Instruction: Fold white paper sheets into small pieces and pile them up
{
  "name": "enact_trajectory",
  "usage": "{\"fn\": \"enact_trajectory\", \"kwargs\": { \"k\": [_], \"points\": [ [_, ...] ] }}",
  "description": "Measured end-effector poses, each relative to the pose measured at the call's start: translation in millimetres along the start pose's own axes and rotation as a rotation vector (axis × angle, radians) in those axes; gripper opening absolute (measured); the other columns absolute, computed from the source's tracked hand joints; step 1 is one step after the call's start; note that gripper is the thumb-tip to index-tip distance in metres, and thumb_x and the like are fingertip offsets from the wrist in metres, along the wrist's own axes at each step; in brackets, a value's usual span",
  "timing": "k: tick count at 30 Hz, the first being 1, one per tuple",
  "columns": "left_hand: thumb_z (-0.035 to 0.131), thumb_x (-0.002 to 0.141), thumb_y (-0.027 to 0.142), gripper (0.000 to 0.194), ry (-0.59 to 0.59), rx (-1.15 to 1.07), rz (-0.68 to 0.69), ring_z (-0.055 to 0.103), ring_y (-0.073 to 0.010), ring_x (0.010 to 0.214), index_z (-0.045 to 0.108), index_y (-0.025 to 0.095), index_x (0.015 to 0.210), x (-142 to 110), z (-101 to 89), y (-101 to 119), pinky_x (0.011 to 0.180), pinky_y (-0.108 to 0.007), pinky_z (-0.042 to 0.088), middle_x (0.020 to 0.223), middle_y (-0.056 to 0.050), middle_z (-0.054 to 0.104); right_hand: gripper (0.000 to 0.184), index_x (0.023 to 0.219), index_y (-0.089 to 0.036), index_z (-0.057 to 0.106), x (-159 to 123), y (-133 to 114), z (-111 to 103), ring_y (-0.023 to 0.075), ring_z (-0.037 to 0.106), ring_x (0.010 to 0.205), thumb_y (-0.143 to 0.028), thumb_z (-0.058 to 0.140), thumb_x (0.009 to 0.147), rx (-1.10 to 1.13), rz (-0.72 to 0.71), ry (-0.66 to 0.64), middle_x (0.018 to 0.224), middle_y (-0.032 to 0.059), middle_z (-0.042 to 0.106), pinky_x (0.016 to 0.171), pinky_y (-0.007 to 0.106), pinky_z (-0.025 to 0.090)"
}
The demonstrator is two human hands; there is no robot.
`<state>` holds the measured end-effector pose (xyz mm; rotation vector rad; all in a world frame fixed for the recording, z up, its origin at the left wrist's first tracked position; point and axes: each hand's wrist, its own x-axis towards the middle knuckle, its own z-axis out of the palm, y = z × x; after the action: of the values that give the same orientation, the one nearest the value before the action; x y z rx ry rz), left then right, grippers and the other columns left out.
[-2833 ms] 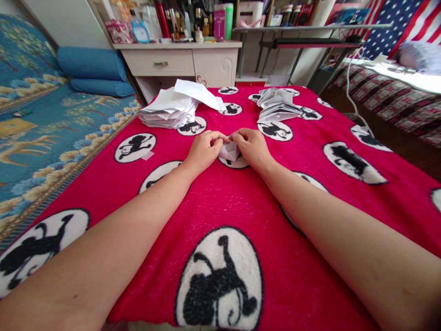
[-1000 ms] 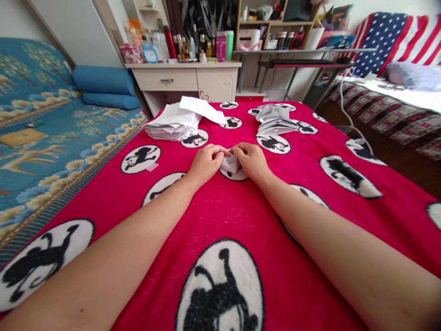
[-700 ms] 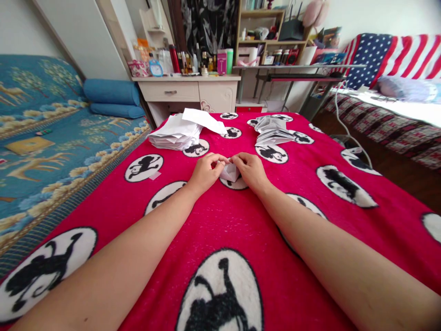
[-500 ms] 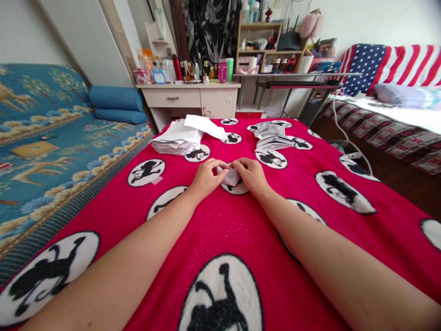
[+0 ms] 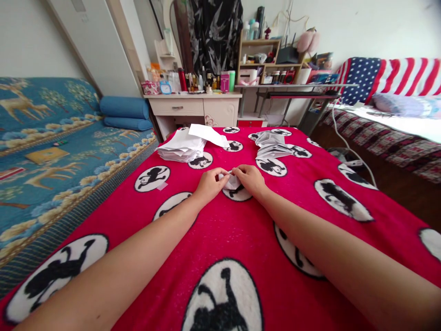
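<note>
Left hand, right hand: we pinch one white paper, partly hidden; beyond, paper stack, folded-paper pile.

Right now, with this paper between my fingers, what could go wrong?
The small paper, held by your left hand and right hand, might crease unevenly, since the red blanket beneath looks soft. The top sheet juts past the edge of the white pile, so a bump could slide it off. The folded papers look loosely stacked and might slip apart.

On the red patterned cloth lie a stack of white sheets, a folded-paper pile and a scrap.
</note>
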<state>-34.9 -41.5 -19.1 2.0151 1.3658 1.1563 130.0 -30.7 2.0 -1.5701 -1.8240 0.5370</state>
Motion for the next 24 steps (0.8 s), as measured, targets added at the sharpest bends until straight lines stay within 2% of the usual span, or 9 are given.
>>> {"fn": "enact_trajectory", "kwargs": {
  "k": [4,6,8,13,17,21,24],
  "points": [
    [0.06,0.08,0.035,0.022,-0.105,-0.031,-0.005,0.058,-0.0144,0.064,0.071,0.016,0.085,13.8,-4.2,-5.0,0.059,-0.025,0.044,0.075,-0.003,0.069,0.038,0.076,-0.02,0.073,3.4,3.8,-0.8,0.0128,0.051,0.058,-0.048,0.049,0.083,0.02,-0.003,0.0,0.061,0.0003,0.062,0.052,0.025,0.027],
    [0.062,0.078,0.037,0.024,-0.191,-0.112,-0.054,0.056,-0.0138,0.059,0.071,0.015,0.081,25.0,-5.5,-7.5,0.055,-0.024,0.043,0.069,-0.003,0.068,0.04,0.078,-0.018,0.074,4.8,8.1,0.6,0.0124,0.05,0.055,-0.049,0.049,0.083,0.112,-0.009,0.011,0.059,-0.0001,0.06,0.051,0.024,0.029],
    [0.064,0.076,0.038,0.024,-0.19,-0.202,-0.095,0.057,-0.0138,0.057,0.07,0.014,0.08,35.9,-4.3,-9.3,0.054,-0.024,0.043,0.067,-0.003,0.068,0.041,0.076,-0.016,0.072,6.0,12.1,2.2,0.012,0.049,0.052,-0.049,0.048,0.083,0.234,-0.023,0.036,0.055,-0.0007,0.058,0.05,0.024,0.031],
    [0.064,0.077,0.029,0.017,0.168,-0.29,-0.015,0.064,-0.0156,0.068,0.069,0.013,0.079,47.1,3.1,-11.3,0.066,-0.026,0.049,0.074,-0.005,0.071,0.04,0.069,-0.015,0.066,8.0,15.4,2.5,0.0114,0.047,0.05,-0.048,0.049,0.084,0.44,-0.083,0.17,0.053,-0.0011,0.054,0.049,0.023,0.033],
    [0.063,0.081,0.025,0.012,0.415,-0.174,0.118,0.063,-0.0145,0.071,0.069,0.015,0.083,39.9,-2.5,-11.2,0.069,-0.025,0.049,0.079,-0.004,0.071,0.043,0.067,-0.016,0.062,6.9,12.9,-0.6,0.0111,0.048,0.053,-0.053,0.05,0.086,0.434,-0.131,0.193,0.058,-0.0004,0.056,0.051,0.023,0.035],
    [0.062,0.085,0.024,0.01,0.474,-0.03,0.293,0.062,-0.0146,0.075,0.068,0.016,0.083,31.5,-10.1,-5.5,0.071,-0.026,0.049,0.082,-0.004,0.07,0.044,0.076,-0.017,0.068,3.6,11.1,-0.5,0.0124,0.053,0.058,-0.058,0.051,0.084,0.262,-0.145,0.098,0.064,0.0013,0.062,0.053,0.023,0.035],
    [0.06,0.088,0.025,0.012,0.446,0.051,0.426,0.063,-0.0147,0.079,0.067,0.017,0.084,27.9,-8.9,2.0,0.076,-0.027,0.049,0.082,-0.004,0.069,0.035,0.083,-0.019,0.071,0.7,10.8,2.5,0.0129,0.055,0.061,-0.051,0.057,0.082,0.149,-0.179,0.044,0.071,0.0021,0.067,0.054,0.023,0.035]
  ]
}}
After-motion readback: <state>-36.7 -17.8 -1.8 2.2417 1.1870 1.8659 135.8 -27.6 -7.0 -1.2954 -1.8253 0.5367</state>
